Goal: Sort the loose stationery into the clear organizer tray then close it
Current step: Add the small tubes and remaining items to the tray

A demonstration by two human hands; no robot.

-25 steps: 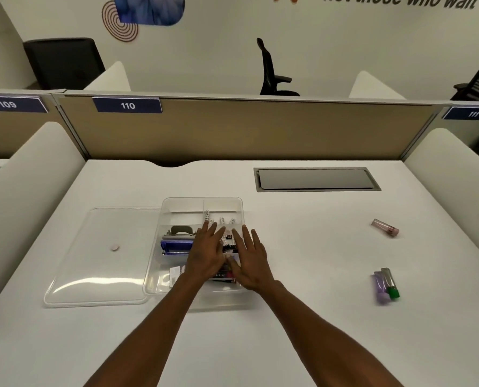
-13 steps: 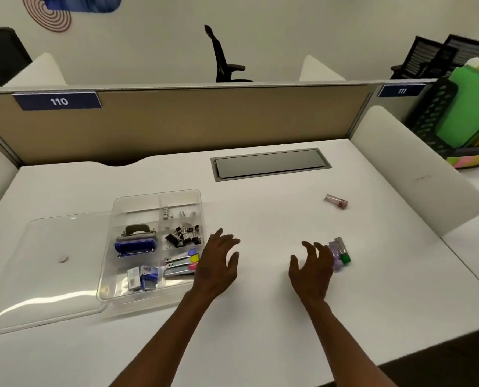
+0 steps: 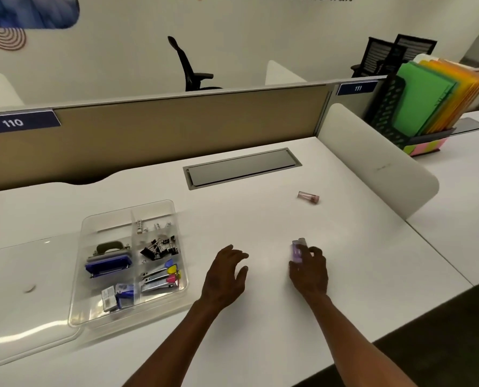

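From my remote seat I see the right hand [image 3: 308, 270] resting on the white desk [image 3: 260, 219], its fingers [image 3: 315, 251] curled over a small lilac item [image 3: 297, 251] with a grey piece beside it; whether the grip has closed on it or the fingers only lie against it, I cannot tell. The left hand [image 3: 225, 277] hovers palm down with fingers spread, holding nothing, just right of the clear organizer tray [image 3: 174, 208]. That tray stands open, with a blue hole punch [image 3: 108, 264], black binder clips [image 3: 160, 248] and coloured clips [image 3: 163, 276] in separate compartments. Its clear lid [image 3: 23, 275] lies flat against the tray's left side. A small pink tube [image 3: 308, 197] lies alone farther back on the desk, well apart from both hands.
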